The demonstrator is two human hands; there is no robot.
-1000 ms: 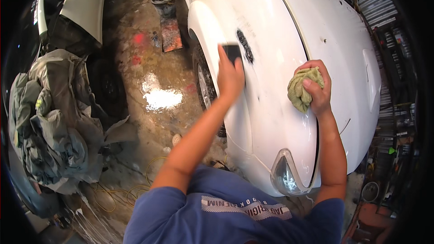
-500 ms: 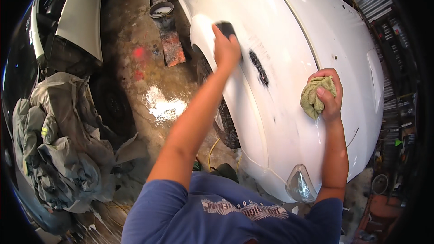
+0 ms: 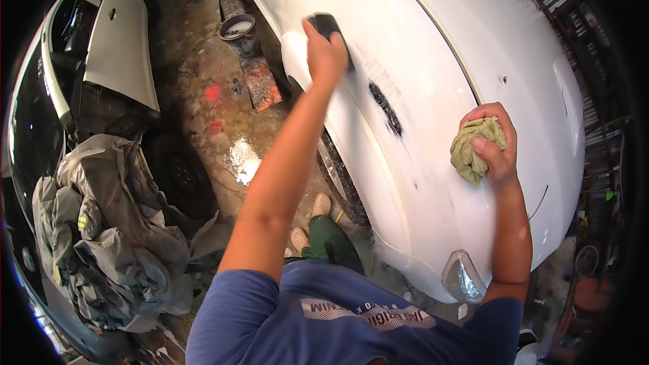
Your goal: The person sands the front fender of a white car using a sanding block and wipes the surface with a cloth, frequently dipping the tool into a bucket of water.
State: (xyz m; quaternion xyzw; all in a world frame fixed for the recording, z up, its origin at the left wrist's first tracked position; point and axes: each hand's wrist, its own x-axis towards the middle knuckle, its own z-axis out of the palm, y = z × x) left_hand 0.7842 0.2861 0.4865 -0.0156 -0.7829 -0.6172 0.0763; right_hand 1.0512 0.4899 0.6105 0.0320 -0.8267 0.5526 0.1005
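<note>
My left hand (image 3: 326, 61) is closed around a dark sanding block (image 3: 326, 24), which lies against the fender of a white car (image 3: 358, 155) above the front wheel. Hand and block are slightly smeared by motion. In my right hand (image 3: 501, 155) is a bunched yellow-green cloth (image 3: 473, 150), held over the car's front end near the hood seam. Between the two hands the white surface shows a black scuffed patch (image 3: 385, 109) with faint grey marks around it. The clear headlight (image 3: 464, 277) sits nearer to me, below the cloth.
On the wet floor to the left, a bucket (image 3: 238, 29) with pale liquid stands on a paint-stained plank (image 3: 261, 84). A second car (image 3: 122, 47) is at the far left, with a heap of grey sheeting (image 3: 115, 230) before it. Shelving with clutter (image 3: 602, 182) lines the right side.
My left hand has moved the block slightly up and left along the fender. The right hand still holds the cloth in nearly the same place. My view has shifted, and my feet now show.
</note>
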